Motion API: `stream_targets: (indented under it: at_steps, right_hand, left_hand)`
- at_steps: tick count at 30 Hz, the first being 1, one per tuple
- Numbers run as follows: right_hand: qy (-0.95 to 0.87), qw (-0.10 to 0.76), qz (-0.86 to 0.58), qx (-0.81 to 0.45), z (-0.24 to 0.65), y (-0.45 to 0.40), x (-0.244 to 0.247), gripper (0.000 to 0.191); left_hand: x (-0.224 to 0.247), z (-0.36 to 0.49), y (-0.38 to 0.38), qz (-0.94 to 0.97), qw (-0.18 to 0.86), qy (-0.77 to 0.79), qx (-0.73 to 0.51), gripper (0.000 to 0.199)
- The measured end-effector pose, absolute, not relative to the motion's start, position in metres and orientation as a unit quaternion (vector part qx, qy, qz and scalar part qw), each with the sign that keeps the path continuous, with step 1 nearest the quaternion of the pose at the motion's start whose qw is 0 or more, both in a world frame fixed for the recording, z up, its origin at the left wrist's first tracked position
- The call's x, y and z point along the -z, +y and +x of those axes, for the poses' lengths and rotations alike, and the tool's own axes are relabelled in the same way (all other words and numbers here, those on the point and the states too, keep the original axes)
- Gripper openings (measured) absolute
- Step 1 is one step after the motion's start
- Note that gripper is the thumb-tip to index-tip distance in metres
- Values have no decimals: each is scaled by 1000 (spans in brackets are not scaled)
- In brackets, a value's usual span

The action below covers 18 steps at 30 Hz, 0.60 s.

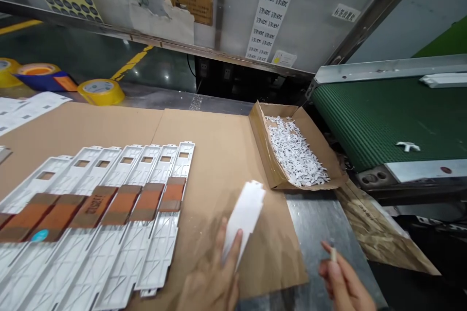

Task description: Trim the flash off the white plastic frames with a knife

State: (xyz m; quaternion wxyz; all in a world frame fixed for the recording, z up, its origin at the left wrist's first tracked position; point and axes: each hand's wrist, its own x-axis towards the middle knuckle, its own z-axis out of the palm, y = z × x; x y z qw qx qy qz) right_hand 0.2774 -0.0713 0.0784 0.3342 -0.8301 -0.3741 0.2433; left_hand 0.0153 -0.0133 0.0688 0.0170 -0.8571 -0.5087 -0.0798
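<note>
A white plastic strip point(244, 214) with notched ends lies slanted over the cardboard, its smooth side up. My left hand point(211, 279) holds its near end, with two fingers stretched along it. Low on the right, my right hand point(345, 282) is closed in a pinch around a small pale stick-like piece point(333, 254); its exact kind is too small to tell. To the left, several ribbed white plastic panels point(160, 248) lie side by side, each with a small square window. A row of brown and orange blocks point(173, 194) lies across them.
An open cardboard box point(268, 155) of small white plastic bits point(295, 155) stands beyond my hands. A green conveyor belt point(383, 116) runs on the right, carrying a small white part point(407, 146). Yellow tape rolls point(102, 92) sit at the back left. A metal cabinet point(233, 9) overhangs the far edge.
</note>
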Motion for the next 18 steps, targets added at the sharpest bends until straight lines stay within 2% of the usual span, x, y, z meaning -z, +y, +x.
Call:
stream_targets:
  at_steps: [4,7,12,18]
  right_hand:
    - [-583,246,-741,-223,231,-46,-61,39]
    - [-691,197,-669,-190,208,-27,-53,36]
    - [-770,82,-622,-116,185,-5,-57,34]
    - [-803,19,-588,-89,172,1,-59,32]
  left_hand:
    - [-46,3,-32,-848,34,-529,6,56]
    - [-40,6,-39,-854,72,-516,-2,50]
    - [-35,12,-42,-858,90,-506,14,45]
    - [-32,11,-41,-859,50,-509,25,60]
